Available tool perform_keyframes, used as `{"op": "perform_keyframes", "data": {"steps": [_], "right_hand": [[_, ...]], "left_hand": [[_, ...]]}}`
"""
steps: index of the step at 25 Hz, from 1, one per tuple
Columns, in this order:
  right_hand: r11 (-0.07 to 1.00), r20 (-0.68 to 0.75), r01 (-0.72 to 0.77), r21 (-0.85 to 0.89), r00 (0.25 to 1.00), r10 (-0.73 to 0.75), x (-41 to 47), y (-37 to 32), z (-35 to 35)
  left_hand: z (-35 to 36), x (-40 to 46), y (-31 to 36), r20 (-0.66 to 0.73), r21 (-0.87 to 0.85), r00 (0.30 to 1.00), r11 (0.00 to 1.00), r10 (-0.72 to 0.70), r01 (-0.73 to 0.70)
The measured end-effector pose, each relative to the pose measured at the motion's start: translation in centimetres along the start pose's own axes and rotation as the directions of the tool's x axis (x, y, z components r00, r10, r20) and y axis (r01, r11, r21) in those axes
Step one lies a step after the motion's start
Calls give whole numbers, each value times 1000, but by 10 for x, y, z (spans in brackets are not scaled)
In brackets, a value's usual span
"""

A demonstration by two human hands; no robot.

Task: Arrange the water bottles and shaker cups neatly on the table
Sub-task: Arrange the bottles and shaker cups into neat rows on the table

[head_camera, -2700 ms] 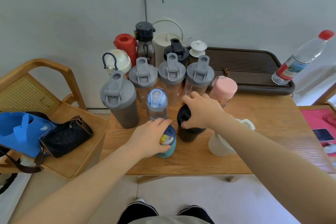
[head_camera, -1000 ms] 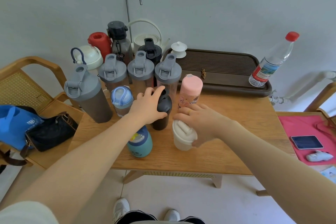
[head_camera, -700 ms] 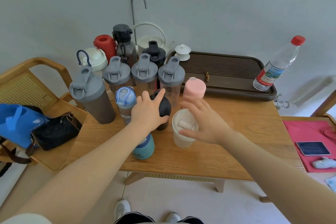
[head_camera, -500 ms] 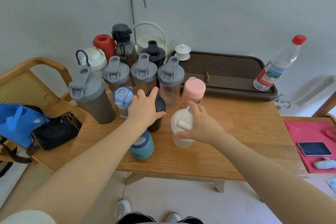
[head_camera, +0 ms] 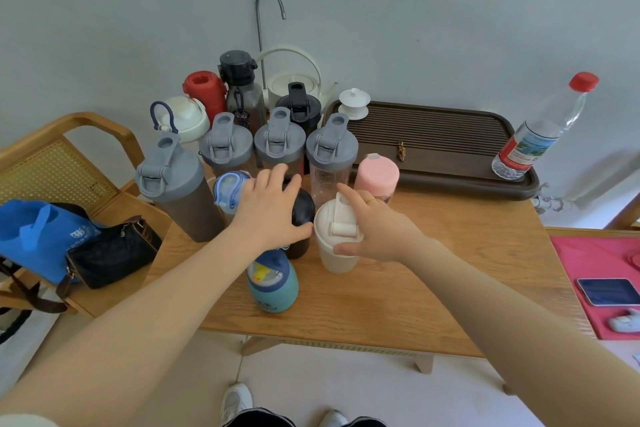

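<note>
Right hand (head_camera: 372,229) shifted onto cream cup (head_camera: 337,241) lid, gripping rim; left hand (head_camera: 272,210) still clasps black bottle (head_camera: 301,218).

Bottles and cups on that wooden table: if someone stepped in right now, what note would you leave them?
Left hand: grip on top of the black bottle.
Right hand: fingers round the cream shaker cup, thumb on its side.
Done: four grey-lidded shakers stand in a row, others behind them.
Left: the teal bottle stands alone near the front edge; the clear water bottle stands on the dark tray.
</note>
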State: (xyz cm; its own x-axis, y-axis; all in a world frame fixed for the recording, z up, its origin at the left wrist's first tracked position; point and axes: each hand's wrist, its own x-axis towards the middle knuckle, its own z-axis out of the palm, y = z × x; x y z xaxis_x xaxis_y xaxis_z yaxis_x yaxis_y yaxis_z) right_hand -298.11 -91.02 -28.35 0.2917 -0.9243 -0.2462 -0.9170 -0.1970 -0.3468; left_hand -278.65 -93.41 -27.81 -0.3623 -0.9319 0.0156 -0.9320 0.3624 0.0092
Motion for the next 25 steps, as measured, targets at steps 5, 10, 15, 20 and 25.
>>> {"op": "perform_keyframes", "data": {"steps": [5,10,15,20,25], "right_hand": [[994,-475,-69,81,874,100,4,20,-36],[987,-108,-114,116,986,127,54,43,-44],[975,-113,-222,-21,969,219,68,52,-35],[959,-211,-282,26,936,281,72,53,-37],[973,-200,-191,130,956,215,79,53,-36]], "left_hand": [[-6,0,27,16,-128,957,950,289,-285],[9,11,45,102,-1,939,944,327,-329],[9,23,51,88,0,957,961,277,-278],[11,30,50,95,-25,959,964,267,-266],[17,32,48,66,31,958,959,279,-282]]}}
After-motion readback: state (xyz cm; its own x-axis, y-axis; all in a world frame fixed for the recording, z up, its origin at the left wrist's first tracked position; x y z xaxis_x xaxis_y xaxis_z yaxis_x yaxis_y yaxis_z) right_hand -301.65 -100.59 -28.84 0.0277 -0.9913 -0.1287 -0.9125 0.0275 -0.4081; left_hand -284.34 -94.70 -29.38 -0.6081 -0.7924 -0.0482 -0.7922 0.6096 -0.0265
